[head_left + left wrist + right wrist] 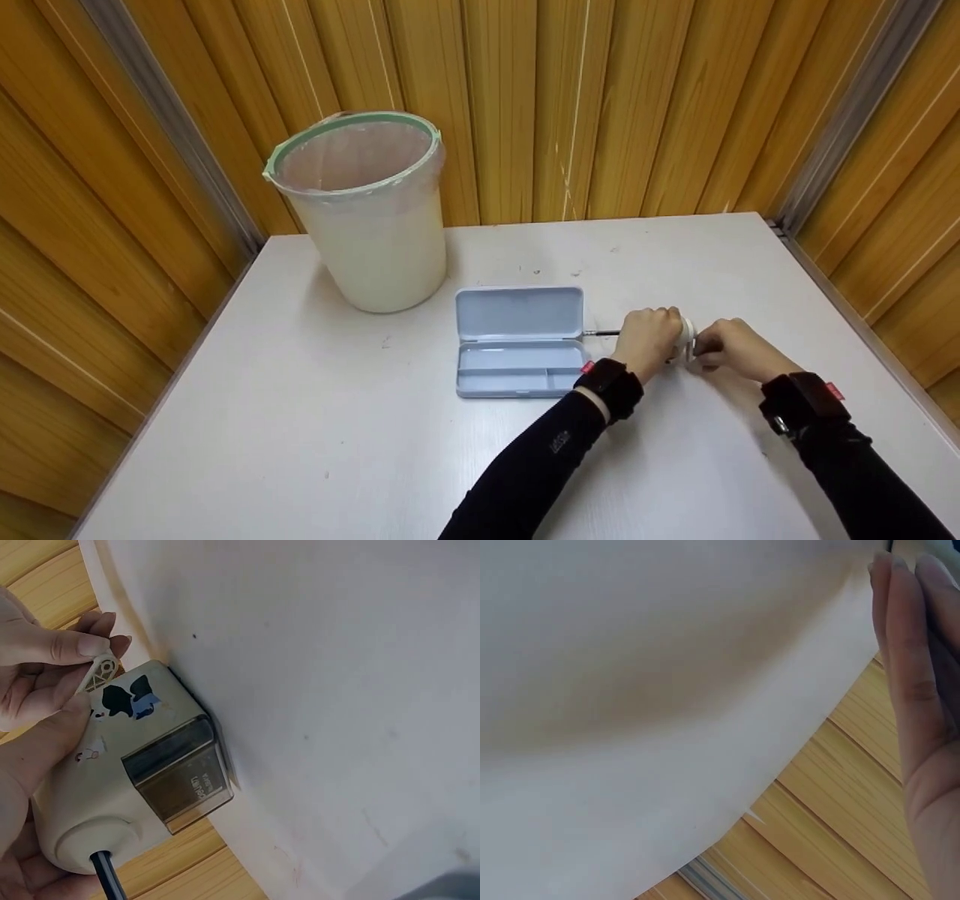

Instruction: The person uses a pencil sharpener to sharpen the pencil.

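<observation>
- The light-blue pencil case (519, 315) lies open on the white table (300, 450), its lid tipped back along the far side; its tray has one long compartment behind two front ones, the left front one longer than the right.
- Right of the pencil case is the white pencil sharpener (97, 784), with a dark and blue printed picture on its body and a see-through shavings box (184, 784).
- The left hand (649, 341), right of the pencil case, grasps the sharpener's body, thumb on one side and fingers round the other.
- The right hand (739, 349), farther right of the pencil case than the left, pinches the sharpener's pale crank handle (99, 673) between thumb and fingers.
- A dark pencil (107, 877) sits with one end in the sharpener's round opening; its other end points at the right edge of the pencil case's lid, and whether they touch cannot be told.
- Both black sleeves (525, 469) reach in from the near side, the left cuff hiding the pencil case's near right corner.
- Behind and left of the pencil case stands a pale bin (379, 244) with a green rim and a clear liner.
</observation>
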`<state>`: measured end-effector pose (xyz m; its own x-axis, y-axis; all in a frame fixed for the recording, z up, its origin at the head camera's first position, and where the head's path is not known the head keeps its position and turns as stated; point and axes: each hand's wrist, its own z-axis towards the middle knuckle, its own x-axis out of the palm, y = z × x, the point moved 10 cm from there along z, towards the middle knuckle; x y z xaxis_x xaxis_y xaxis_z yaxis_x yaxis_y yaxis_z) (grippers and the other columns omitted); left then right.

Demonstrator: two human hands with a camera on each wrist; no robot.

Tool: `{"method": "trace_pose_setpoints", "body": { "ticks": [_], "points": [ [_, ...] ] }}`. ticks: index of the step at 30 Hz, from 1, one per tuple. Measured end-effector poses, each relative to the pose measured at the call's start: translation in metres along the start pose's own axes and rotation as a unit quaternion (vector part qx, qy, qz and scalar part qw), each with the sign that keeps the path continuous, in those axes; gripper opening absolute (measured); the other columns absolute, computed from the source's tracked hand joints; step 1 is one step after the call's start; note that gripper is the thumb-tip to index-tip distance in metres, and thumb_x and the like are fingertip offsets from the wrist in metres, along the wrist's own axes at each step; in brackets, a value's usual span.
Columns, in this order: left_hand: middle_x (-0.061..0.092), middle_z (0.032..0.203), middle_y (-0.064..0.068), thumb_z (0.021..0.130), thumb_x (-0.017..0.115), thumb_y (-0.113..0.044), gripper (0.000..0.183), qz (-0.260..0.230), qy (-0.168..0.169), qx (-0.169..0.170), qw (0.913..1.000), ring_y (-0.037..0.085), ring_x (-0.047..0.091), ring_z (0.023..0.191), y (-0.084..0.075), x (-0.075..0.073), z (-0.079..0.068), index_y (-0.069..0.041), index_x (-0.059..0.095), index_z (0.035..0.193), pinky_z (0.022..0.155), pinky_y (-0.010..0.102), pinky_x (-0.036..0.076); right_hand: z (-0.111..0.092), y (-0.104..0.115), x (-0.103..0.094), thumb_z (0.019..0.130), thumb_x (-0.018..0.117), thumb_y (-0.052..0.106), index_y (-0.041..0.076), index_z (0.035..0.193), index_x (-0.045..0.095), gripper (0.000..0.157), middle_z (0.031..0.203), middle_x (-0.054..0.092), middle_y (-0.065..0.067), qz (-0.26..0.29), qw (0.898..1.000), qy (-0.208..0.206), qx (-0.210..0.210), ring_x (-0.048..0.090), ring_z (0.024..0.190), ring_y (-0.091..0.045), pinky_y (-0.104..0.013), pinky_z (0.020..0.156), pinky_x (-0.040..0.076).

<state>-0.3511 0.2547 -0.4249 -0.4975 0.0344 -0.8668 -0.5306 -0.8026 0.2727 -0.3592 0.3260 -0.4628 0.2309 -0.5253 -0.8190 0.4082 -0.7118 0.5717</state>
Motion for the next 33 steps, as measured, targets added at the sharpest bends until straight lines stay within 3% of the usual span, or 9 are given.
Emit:
{"method": "trace_pose_setpoints", "body": {
  "ticks": [9,17,33],
  "points": [
    [0.070,0.081,-0.013,0.087,0.067,-0.025,0.008,-0.014,0.001,-0.008,0.9999,0.003,0.065,0.068,0.001,0.000,0.002,-0.023,0.070,0.094,0.057,0.018,0.052,-0.014,0.028,-0.013,0.075,0.076,-0.004,0.004,0.069,0.069,0.012,0.065,0.068,-0.002,-0.067,0.997,-0.036,0.006,0.051,0.059,0.002,-0.019,0.055,0.045],
    [0.071,0.082,-0.014,0.091,0.061,-0.023,0.010,-0.005,0.007,0.000,1.0000,0.002,0.066,0.068,0.001,0.001,0.003,-0.024,0.071,0.094,0.057,0.018,0.052,-0.019,0.049,-0.030,0.075,0.076,-0.004,0.001,0.072,0.070,0.008,0.067,0.070,-0.006,-0.107,0.991,-0.073,0.012,0.057,0.058,-0.004,-0.020,0.053,0.046],
    [0.071,0.083,-0.013,0.093,0.060,-0.020,0.011,-0.008,0.010,0.011,0.9999,0.002,0.066,0.067,0.002,0.001,0.002,-0.023,0.070,0.095,0.057,0.018,0.053,-0.019,0.058,-0.049,0.076,0.074,-0.006,-0.002,0.077,0.071,0.005,0.071,0.071,-0.011,-0.120,0.985,-0.126,0.002,0.055,0.060,-0.007,-0.022,0.053,0.045]
  ]
}}
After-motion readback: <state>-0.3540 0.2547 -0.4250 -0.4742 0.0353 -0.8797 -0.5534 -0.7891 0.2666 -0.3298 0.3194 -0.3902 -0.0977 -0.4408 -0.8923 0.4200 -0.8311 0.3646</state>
